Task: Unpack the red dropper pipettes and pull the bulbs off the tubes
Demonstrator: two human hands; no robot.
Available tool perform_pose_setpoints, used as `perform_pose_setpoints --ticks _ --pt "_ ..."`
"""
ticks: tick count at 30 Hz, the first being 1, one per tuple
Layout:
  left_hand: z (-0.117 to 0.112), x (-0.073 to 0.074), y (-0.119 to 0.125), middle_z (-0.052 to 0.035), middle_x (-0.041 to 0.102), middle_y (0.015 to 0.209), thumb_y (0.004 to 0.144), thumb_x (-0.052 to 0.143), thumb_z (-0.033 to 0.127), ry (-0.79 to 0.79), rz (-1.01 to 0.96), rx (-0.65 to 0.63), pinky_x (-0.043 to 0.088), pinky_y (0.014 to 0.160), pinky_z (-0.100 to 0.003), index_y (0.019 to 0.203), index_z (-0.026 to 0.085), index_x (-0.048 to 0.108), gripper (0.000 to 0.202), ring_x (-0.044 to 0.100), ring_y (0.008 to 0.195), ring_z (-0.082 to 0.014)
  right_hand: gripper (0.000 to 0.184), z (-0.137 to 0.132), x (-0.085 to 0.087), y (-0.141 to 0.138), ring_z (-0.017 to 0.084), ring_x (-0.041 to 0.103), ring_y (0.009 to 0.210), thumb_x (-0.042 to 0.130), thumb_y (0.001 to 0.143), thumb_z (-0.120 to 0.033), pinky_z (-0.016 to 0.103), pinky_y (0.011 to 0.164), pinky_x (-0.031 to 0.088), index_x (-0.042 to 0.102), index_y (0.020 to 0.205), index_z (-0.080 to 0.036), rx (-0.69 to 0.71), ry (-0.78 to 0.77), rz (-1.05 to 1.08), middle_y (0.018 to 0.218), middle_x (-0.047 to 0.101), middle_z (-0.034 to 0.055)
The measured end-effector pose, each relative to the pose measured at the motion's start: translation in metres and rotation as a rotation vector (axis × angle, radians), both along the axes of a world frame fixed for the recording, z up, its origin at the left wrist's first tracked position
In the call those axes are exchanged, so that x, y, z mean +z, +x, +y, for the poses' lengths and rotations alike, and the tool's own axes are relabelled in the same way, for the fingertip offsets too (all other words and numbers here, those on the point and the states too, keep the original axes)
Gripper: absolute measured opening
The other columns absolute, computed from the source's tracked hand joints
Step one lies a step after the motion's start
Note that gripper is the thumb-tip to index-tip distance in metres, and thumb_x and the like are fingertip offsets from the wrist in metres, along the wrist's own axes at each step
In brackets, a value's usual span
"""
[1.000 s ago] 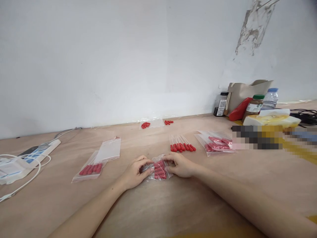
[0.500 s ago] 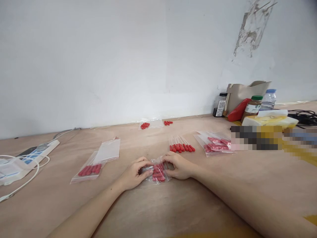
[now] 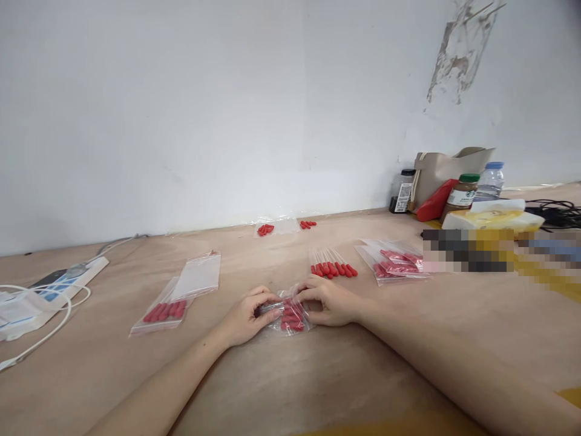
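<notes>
A clear plastic bag [image 3: 292,316] with several red-tipped pieces inside lies on the table between my hands. My left hand [image 3: 252,316] grips its left side, thumb and fingers closed on the plastic. At the bag's right edge, my right hand [image 3: 327,301] pinches the film with curled fingers. Just beyond the right hand is a fanned row of red-tipped white sticks [image 3: 333,266]. To the left, a zip bag of red pieces [image 3: 164,310] lies partly under a stack of flat zip bags [image 3: 196,276]. More filled zip bags [image 3: 397,263] overlap on the right.
Against the wall, small red pieces [image 3: 265,230] rest on clear film. A power strip [image 3: 59,297] with white cables is at the left. The back right holds a dark bottle [image 3: 402,192], a green-lidded jar [image 3: 460,197], a beige bag [image 3: 438,175] and a tissue pack [image 3: 494,219].
Hardly anything differs. My right hand has shifted very slightly at the bag's edge, and both hands keep hold of the bag.
</notes>
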State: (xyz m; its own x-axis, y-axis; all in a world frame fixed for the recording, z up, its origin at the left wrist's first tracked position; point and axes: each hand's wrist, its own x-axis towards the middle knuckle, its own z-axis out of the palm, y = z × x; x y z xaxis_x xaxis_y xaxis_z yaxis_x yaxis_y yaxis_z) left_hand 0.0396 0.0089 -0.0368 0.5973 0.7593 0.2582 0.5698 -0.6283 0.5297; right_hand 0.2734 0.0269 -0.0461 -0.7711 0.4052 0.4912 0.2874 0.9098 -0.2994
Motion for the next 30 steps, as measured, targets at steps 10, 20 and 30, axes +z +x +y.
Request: perform_pose_setpoints --ticks 10,20,30 --pt "0.001 -0.002 -0.001 -0.0031 0.056 0.090 0.083 0.048 0.038 -0.020 -0.012 0.005 0.042 0.071 -0.026 0.100 0.021 0.060 0.027 0.053 0.079 -0.0141 0.025 -0.006 0.005 -0.006 0.015 0.052 0.075 0.056 0.063 -0.014 0.028 0.071 0.040 0.060 0.087 -0.015 -0.160 0.008 -0.003 0.077 0.059 0.0039" --pt "0.001 -0.001 -0.001 -0.0031 0.056 0.091 0.083 0.046 0.039 -0.037 0.001 -0.004 0.042 0.071 -0.026 0.100 0.021 0.059 0.028 0.053 0.079 -0.0140 0.026 -0.001 0.002 0.001 0.015 0.053 0.087 0.054 0.074 -0.020 0.029 0.080 0.039 0.061 0.099 -0.019 -0.023 -0.008 0.001 0.096 0.062 0.0052" --pt "0.001 -0.001 -0.001 -0.0032 0.056 0.091 0.083 0.047 0.039 -0.050 -0.006 -0.010 0.042 0.073 -0.027 0.100 0.020 0.059 0.028 0.052 0.081 -0.0148 0.020 -0.006 0.012 0.010 0.014 0.052 0.073 0.056 0.062 -0.014 0.027 0.070 0.041 0.062 0.081 -0.016 -0.114 -0.017 -0.049 0.082 0.056 0.0039"
